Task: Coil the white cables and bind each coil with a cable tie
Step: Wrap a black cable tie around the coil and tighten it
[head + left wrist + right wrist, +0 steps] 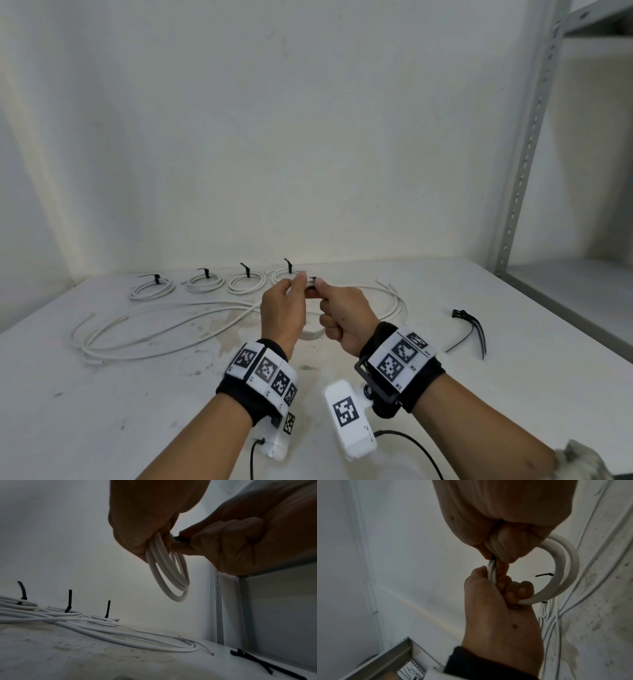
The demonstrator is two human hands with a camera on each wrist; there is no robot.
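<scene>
Up close, the left hand (282,313) and right hand (346,317) both pinch one smooth white round coil (169,572); a black tie (181,539) sits between their fingertips.

Bright even head view, dim backlit wrist views, wide-angle edge bending

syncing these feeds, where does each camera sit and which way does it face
Head: worn up top, looks forward and down at the table; both forearms, left hand, right hand.
Left wrist: low, looks along the left hand at the held coil; both hands.
Right wrist: looks along the right hand toward the left hand; both hands.
Shared: all show the coil; head and left wrist show the spare ties.
</scene>
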